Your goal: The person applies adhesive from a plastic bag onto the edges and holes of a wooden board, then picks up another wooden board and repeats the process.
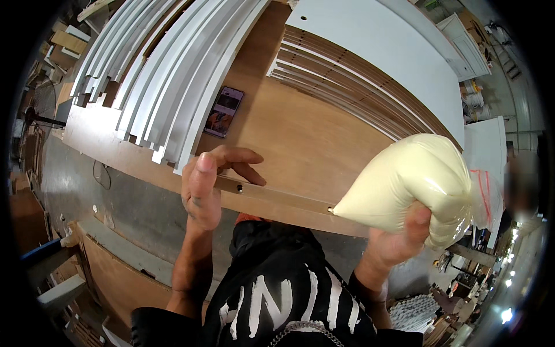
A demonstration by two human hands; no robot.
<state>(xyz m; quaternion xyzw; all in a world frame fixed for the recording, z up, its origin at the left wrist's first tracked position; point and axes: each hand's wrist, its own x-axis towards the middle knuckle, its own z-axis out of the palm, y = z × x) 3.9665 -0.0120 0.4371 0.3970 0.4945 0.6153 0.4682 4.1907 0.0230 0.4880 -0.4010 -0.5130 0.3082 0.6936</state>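
Observation:
My right hand (399, 234) is closed around a bulging clear plastic bag (404, 179) of pale cream-yellow paste, its top tied off with a red stripe. The bag's narrow tip points left and meets a small hole in a narrow brown wooden strip (283, 199) along the near table edge. Another dark hole shows farther left in the strip. At the strip's left end rests my left hand (205, 182), thumb raised and fingers apart; whether it presses on the strip I cannot tell.
Long white slats (173, 87) lie side by side on the table's left. A phone (224, 111) with a lit screen lies beside them. Brown-edged boards (358, 81) and a large white panel (376, 37) fill the far right. A brown wooden panel (127, 277) stands at the lower left.

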